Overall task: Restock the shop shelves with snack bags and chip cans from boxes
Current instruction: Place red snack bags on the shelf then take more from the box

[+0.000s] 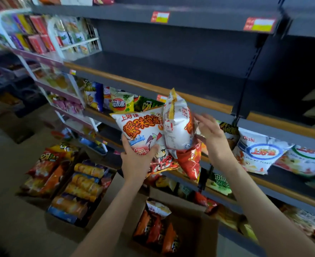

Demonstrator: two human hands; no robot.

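the left hand point(136, 160) grips the lower end of a white-and-red snack bag point(140, 127), printed face to the camera, its long axis leaning up toward the left. touching it, a second bag point(177, 127) stands almost upright, seam end up, back seam showing. both hang before the shelf's front edge point(134, 84). the right hand point(212, 138) lies spread and blurred against the second bag's right side; whether it pinches, i cannot tell. below, a cardboard box point(195, 236) holds orange bags; chip cans point(86, 182) lie sideways in another.
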